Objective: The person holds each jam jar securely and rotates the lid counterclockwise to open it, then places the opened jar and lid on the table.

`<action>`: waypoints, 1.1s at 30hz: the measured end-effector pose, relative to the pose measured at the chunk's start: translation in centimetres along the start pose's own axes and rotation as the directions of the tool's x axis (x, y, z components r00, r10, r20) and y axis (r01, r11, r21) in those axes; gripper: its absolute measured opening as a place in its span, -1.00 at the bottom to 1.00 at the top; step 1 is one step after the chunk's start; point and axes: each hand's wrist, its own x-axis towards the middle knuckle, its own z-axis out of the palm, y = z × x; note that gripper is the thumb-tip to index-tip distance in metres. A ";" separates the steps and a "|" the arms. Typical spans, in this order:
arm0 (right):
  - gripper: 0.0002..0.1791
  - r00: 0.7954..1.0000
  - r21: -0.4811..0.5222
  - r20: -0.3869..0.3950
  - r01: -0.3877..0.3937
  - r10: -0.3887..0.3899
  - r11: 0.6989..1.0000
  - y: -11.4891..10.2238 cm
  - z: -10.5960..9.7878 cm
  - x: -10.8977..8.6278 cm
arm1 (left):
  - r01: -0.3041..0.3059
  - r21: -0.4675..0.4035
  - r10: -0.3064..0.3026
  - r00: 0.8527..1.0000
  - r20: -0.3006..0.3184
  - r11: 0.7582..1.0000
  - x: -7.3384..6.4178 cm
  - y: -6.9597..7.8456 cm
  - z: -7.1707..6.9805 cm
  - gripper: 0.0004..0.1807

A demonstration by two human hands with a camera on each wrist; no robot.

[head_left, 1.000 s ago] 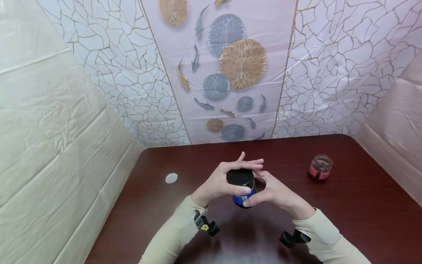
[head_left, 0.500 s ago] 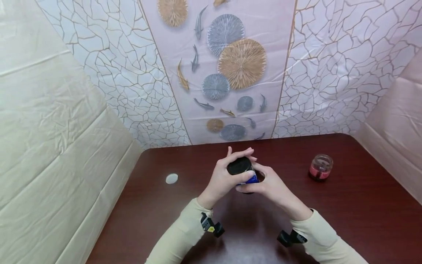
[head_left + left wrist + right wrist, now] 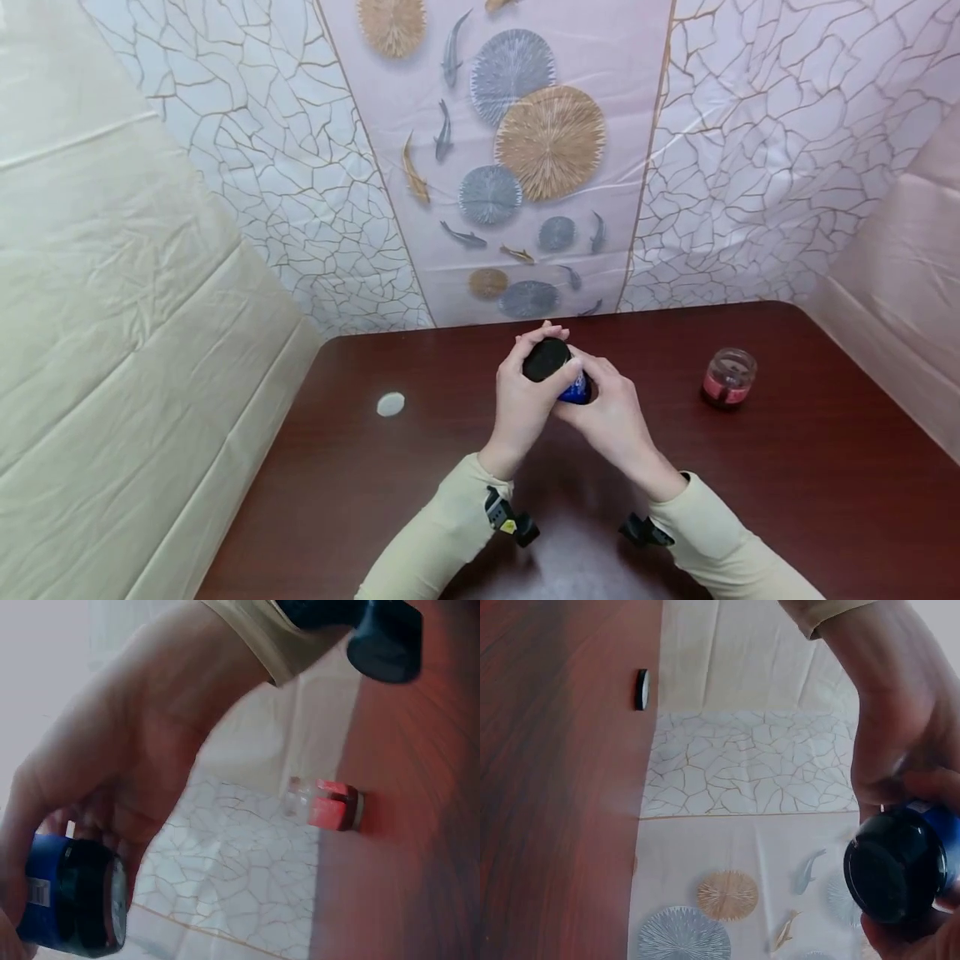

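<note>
A small jar with a blue label (image 3: 576,390) and a black top (image 3: 546,358) is held up between both hands, tilted, over the dark table. My left hand (image 3: 517,408) wraps around its upper part, with fingers over the far side and the thumb across the label. From the right, my right hand (image 3: 611,408) grips the lower part. The left wrist view shows the jar's label (image 3: 41,889), with a barcode, beside a dark shiny band. In the right wrist view, a round black end of the jar (image 3: 892,866) faces the camera. Some of my fingertips are hidden behind the jar.
On the right of the table (image 3: 315,500) stands a clear glass jar with a pinkish-red label (image 3: 727,379), its base dark. A round lid-like disc (image 3: 390,404), white on top and black at the side, lies at the left. Patterned cloth (image 3: 465,167) hangs behind.
Both hands have carried the jar forward, towards the table's far edge. My left wrist has swung rightward and more upright, and my fingers sit closer around the jar. Disc and red-labelled jar have stayed put.
</note>
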 end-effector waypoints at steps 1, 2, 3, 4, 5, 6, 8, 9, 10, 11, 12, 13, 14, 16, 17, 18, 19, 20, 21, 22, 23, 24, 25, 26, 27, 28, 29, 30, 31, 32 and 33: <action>-0.24 1.000 0.044 0.029 -0.012 0.011 0.999 0.0 -0.2 0.1 | 0.005 -0.002 -0.005 1.000 0.018 1.000 0.0 0.3 -0.1 -0.54; -0.27 0.997 0.093 0.071 -0.030 0.023 0.995 -0.1 -0.5 0.2 | 0.014 -0.011 -0.013 0.999 0.050 1.000 0.0 0.6 -0.4 -0.53; -0.30 0.991 0.145 0.132 -0.059 0.039 0.988 -0.2 -0.9 0.4 | 0.017 -0.012 -0.016 0.995 0.097 1.000 0.0 1.0 -0.8 -0.51; -0.33 0.978 0.203 0.199 -0.095 0.054 0.975 -0.3 -1.4 0.6 | 0.011 -0.017 -0.008 0.988 0.157 1.000 0.0 1.3 -1.4 -0.49; -0.37 0.960 0.261 0.273 -0.141 0.068 0.955 -0.4 -1.9 0.7 | -0.001 -0.024 0.006 0.974 0.228 1.000 0.1 1.7 -2.0 -0.46; -0.41 0.935 0.309 0.348 -0.188 0.073 0.932 -0.5 -2.4 0.8 | -0.019 -0.030 0.028 0.953 0.303 0.999 0.2 2.0 -2.7 -0.42; -0.46 0.885 0.352 0.463 -0.231 0.046 0.907 -0.6 -3.3 1.0 | -0.044 -0.087 0.078 0.899 0.432 0.995 0.4 2.4 -3.9 -0.33; -0.48 0.859 0.372 0.511 -0.244 0.022 0.896 -0.7 -3.6 1.1 | -0.058 -0.111 0.105 0.868 0.486 0.992 0.5 2.5 -4.4 -0.29; -0.50 0.836 0.392 0.549 -0.251 -0.006 0.885 -0.7 -3.8 1.1 | -0.055 -0.145 0.124 0.837 0.533 0.988 0.6 2.7 -4.7 -0.24; -0.51 0.814 0.412 0.580 -0.256 -0.035 0.875 -0.7 -3.9 1.2 | -0.030 -0.179 0.129 0.808 0.575 0.983 0.6 2.8 -5.0 -0.19; -0.52 0.795 0.423 0.604 -0.255 -0.061 0.870 -0.8 -4.0 1.2 | 0.001 -0.204 0.126 0.783 0.609 0.979 0.6 2.9 -5.1 -0.14; -0.52 0.779 0.430 0.621 -0.251 -0.083 0.867 -0.8 -4.0 1.2 | 0.031 -0.222 0.119 0.766 0.631 0.975 0.5 3.0 -5.3 -0.11; -0.53 0.767 0.437 0.634 -0.247 -0.101 0.865 -0.9 -3.9 1.1 | 0.060 -0.231 0.107 0.755 0.646 0.971 0.3 3.1 -5.3 -0.11; -0.52 0.753 0.446 0.649 -0.259 -0.111 0.857 -1.0 -3.9 1.0 | 0.094 -0.240 0.090 0.752 0.654 0.966 0.0 3.2 -5.3 -0.13; -0.51 0.753 0.445 0.650 -0.268 -0.103 0.854 -1.1 -3.8 0.9 | 0.099 -0.240 0.082 0.759 0.646 0.966 -0.1 3.2 -5.2 -0.15; -0.50 0.755 0.444 0.650 -0.278 -0.092 0.852 -1.2 -3.9 0.8 | 0.097 -0.239 0.079 0.772 0.631 0.966 -0.3 3.2 -5.2 -0.18; -0.49 0.756 0.445 0.649 -0.288 -0.084 0.848 -1.4 -3.8 0.7 | 0.085 -0.233 0.078 0.788 0.611 0.969 -0.4 3.2 -5.1 -0.20; -0.47 0.759 0.446 0.647 -0.300 -0.072 0.843 -1.5 -3.8 0.6 | 0.082 -0.235 0.075 0.803 0.591 0.969 -0.6 3.2 -4.9 -0.22; -0.46 0.763 0.445 0.644 -0.312 -0.057 0.840 -1.6 -3.7 0.5 | 0.081 -0.239 0.072 0.817 0.571 0.968 -0.7 3.1 -4.8 -0.23; -0.46 0.770 0.436 0.636 -0.312 -0.044 0.844 -1.7 -3.7 0.5 | 0.078 -0.240 0.069 0.832 0.551 0.968 -0.8 3.1 -4.7 -0.24; -0.45 0.779 0.427 0.626 -0.308 -0.032 0.850 -1.8 -3.6 0.4 | 0.084 -0.246 0.063 0.843 0.534 0.966 -1.0 3.1 -4.5 -0.25; -0.45 0.788 0.420 0.615 -0.295 -0.030 0.858 -1.9 -3.6 0.3 | 0.085 -0.252 0.061 0.852 0.520 0.964 -1.1 3.1 -4.4 -0.25; -0.44 0.796 0.412 0.604 -0.283 -0.027 0.866 -2.0 -3.6 0.2 | 0.075 -0.250 0.064 0.861 0.505 0.965 -1.2 3.1 -4.3 -0.26; -0.45 0.805 0.405 0.593 -0.273 -0.023 0.872 -2.1 -3.6 0.2 | 0.067 -0.252 0.069 0.866 0.495 0.965 -1.3 3.2 -4.2 -0.26; -0.45 0.814 0.397 0.580 -0.260 -0.021 0.880 -2.2 -3.6 0.1 | 0.057 -0.247 0.073 0.871 0.486 0.967 -1.3 3.2 -4.1 -0.28; -0.45 0.824 0.393 0.566 -0.248 -0.021 0.885 -2.3 -3.6 0.1 | 0.039 -0.239 0.082 0.876 0.476 0.970 -1.3 3.3 -4.0 -0.30; -0.44 0.832 0.397 0.555 -0.240 -0.023 0.886 -2.4 -3.5 0.1 | 0.025 -0.232 0.089 0.880 0.466 0.972 -1.3 3.4 -3.9 -0.31; -0.44 0.839 0.398 0.544 -0.235 -0.022 0.887 -2.4 -3.5 0.2 | 0.014 -0.221 0.091 0.885 0.457 0.975 -1.2 3.4 -3.9 -0.33; -0.44 0.845 0.398 0.534 -0.234 -0.017 0.887 -2.5 -3.5 0.2 | 0.009 -0.212 0.089 0.890 0.448 0.977 -1.1 3.4 -3.8 -0.35; -0.44 0.853 0.395 0.522 -0.233 -0.009 0.889 -2.6 -3.5 0.3 | 0.010 -0.208 0.084 0.894 0.439 0.978 -1.0 3.5 -3.8 -0.37; -0.45 0.859 0.389 0.511 -0.231 -0.001 0.892 -2.6 -3.5 0.4 | 0.012 -0.203 0.078 0.900 0.428 0.979 -0.9 3.4 -3.8 -0.38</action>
